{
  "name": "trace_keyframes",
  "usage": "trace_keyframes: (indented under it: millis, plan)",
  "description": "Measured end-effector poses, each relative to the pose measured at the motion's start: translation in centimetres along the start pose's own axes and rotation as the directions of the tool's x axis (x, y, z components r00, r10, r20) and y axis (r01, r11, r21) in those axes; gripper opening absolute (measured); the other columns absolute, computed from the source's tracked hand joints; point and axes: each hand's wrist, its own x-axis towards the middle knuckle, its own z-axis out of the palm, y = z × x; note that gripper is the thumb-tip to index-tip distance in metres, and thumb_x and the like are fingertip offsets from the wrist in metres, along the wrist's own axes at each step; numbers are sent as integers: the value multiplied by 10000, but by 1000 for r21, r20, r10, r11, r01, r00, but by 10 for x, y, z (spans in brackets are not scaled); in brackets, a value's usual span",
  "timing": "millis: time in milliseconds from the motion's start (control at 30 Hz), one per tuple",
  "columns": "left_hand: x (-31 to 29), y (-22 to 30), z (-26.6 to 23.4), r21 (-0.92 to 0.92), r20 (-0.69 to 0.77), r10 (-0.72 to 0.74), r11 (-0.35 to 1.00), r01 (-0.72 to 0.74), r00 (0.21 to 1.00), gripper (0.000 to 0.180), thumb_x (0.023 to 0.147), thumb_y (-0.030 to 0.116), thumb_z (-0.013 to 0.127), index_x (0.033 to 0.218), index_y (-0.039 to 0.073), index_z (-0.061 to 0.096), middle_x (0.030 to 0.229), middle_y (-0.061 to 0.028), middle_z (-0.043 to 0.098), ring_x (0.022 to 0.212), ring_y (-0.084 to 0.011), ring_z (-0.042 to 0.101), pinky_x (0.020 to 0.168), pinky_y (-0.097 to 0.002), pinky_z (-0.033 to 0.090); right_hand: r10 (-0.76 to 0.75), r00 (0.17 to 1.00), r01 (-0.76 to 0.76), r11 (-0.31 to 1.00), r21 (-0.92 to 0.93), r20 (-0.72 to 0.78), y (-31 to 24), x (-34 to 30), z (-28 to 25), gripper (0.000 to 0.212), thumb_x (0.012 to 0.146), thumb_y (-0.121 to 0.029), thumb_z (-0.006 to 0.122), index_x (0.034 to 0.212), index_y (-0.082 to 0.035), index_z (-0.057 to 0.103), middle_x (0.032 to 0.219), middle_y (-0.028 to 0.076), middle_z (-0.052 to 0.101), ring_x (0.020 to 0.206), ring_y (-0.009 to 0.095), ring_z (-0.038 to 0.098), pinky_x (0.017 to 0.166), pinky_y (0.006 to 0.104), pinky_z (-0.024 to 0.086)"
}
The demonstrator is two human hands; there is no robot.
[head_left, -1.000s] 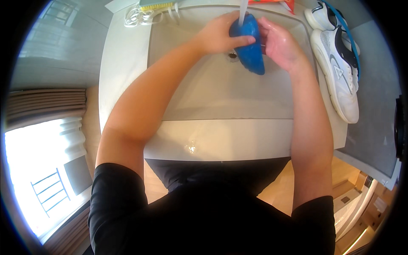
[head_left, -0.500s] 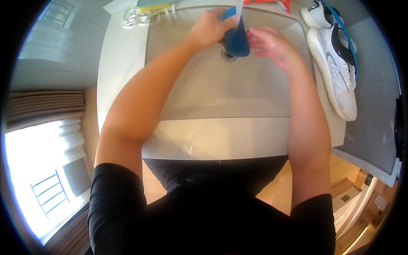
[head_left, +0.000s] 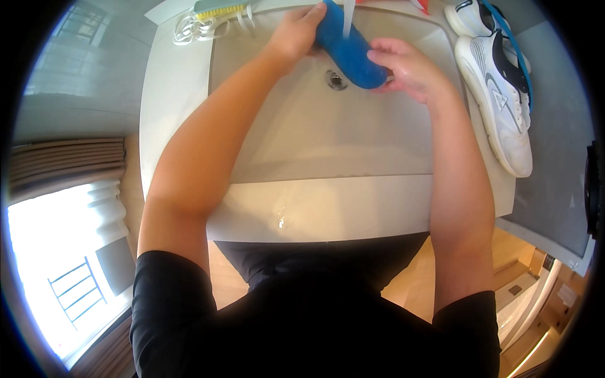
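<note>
**Open basin, crowded far rim and right ledge**

The near and middle of the sink (head_left: 328, 145) basin lie open, so a hand can pass freely there. At the far end, both hands and the blue insole (head_left: 350, 50) sit over the drain (head_left: 335, 80), under the water stream (head_left: 347, 19). The right ledge is blocked by two white sneakers (head_left: 498, 101). The far left corner holds white laces (head_left: 195, 26) and a scrub brush (head_left: 220, 9). The left ledge and near rim are bare.

I see no packages, signs or screens here. I find no labels on anything either.
</note>
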Motion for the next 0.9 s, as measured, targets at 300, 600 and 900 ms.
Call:
trace_keyframes:
  millis: [300,600,900]
  plan:
    - [1,-1,-2,-13,66,-100,995,101,993,545,969,502,481,1208,24,588,1017,-87,628,889,-192,625,756,-330,529,-185,981,193,950,245,-53,1,4,2,452,974,-245,596,1354,-38,469,1273,107,523,1122,257,577,876,477,557]
    - [-18,8,3,181,253,-133,979,88,958,813,902,694,446,1425,72,418,1309,-120,545,1151,-248,557,926,-395,494,-179,984,175,945,277,-11,-5,-3,2,400,975,-260,584,1326,-80,517,1275,95,548,1115,253,580,862,472,550]
    - [-12,4,3,82,166,-99,993,86,981,676,970,571,449,1380,33,445,1219,-140,585,1050,-239,626,779,-389,588,-227,971,189,918,349,70,-5,-2,-1,458,969,-247,590,1341,-5,475,1257,141,561,1105,257,599,872,449,555]
